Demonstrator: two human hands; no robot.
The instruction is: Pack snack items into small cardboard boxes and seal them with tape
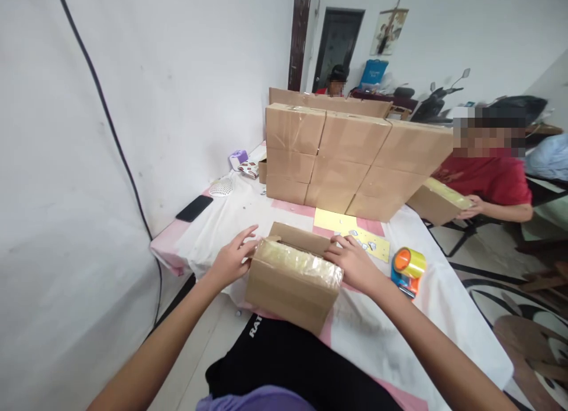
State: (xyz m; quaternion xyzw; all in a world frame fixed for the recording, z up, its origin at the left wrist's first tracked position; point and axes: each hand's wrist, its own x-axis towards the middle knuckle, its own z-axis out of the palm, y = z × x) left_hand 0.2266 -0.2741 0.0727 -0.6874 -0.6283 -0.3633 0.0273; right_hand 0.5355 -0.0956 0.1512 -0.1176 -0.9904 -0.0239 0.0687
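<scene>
A small cardboard box (290, 284) with clear tape across its top sits at the near edge of the table. My left hand (231, 259) rests against its left end, fingers stretched out and apart. My right hand (354, 262) lies on the box's right top corner, fingers spread flat. Neither hand grips anything. An orange tape dispenser (408, 269) with a yellowish roll stands just right of my right hand.
A wall of stacked sealed cardboard boxes (350, 159) fills the table's far side. A yellow sheet (350, 230) with small pieces lies behind the box. A black phone (194, 208) lies at left. A person in red (488, 180) holds another box (437, 201) at right.
</scene>
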